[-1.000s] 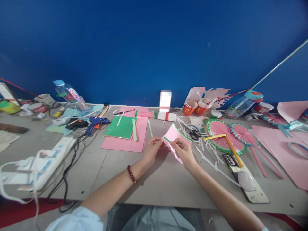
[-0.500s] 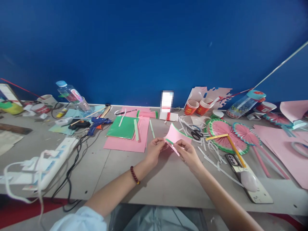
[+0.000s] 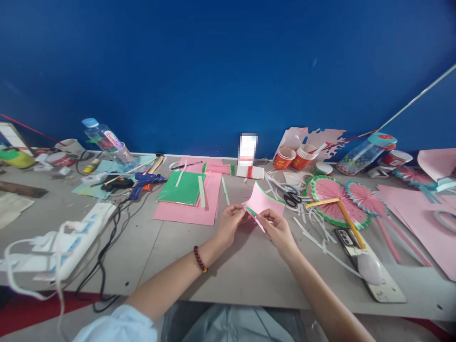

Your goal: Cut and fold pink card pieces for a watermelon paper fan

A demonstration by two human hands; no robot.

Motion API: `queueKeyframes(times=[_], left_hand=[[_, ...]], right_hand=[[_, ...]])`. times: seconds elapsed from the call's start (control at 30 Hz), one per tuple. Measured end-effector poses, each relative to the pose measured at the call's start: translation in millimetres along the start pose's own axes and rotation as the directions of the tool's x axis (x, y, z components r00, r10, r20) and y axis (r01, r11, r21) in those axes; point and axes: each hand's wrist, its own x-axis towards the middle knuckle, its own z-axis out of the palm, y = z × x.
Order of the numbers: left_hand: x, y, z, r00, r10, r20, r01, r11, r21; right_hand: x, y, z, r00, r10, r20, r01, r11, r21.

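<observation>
A pink paper sheet (image 3: 265, 202) with green strips along its edges is held up just above the grey table. My left hand (image 3: 232, 222) pinches its left corner, by the near green edge. My right hand (image 3: 277, 229) grips the same near edge a little to the right, thumb and fingers closed on it. The sheet curves upward at its far side. Part of it is hidden behind the right fingers. Black scissors (image 3: 292, 199) lie just right of the sheet, among white paper strips (image 3: 318, 227).
Green paper (image 3: 181, 187) lies on pink sheets to the left, near a blue glue gun (image 3: 142, 184) and a white power strip (image 3: 83, 242). Watermelon-patterned paper fans (image 3: 329, 197) and a phone (image 3: 374, 270) lie right. Red paper cups (image 3: 284, 158) stand behind.
Almost nothing has changed. Both hands keep their hold on the pink sheet in nearly the same place, and the view has shifted very slightly.
</observation>
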Motion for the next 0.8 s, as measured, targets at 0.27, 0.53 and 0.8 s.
queueKeyframes(times=[0.27, 0.53, 0.8], left_hand=[[0, -2, -1.0, 1.0, 0.0, 0.0, 0.0, 1.0, -0.001], [-1, 0, 1.7, 1.0, -0.001, -0.012, 0.001, 1.0, 0.006], [-2, 0, 1.1, 1.0, 0.001, -0.005, -0.001, 1.0, 0.015]], right_hand=[[4, 11, -1, 0.999, -0.039, -0.016, 0.038, 0.999, -0.027], [4, 11, -1, 0.997, -0.069, -0.03, 0.067, 0.995, -0.077], [5, 13, -1, 0.995, -0.088, -0.038, 0.084, 0.991, -0.105]])
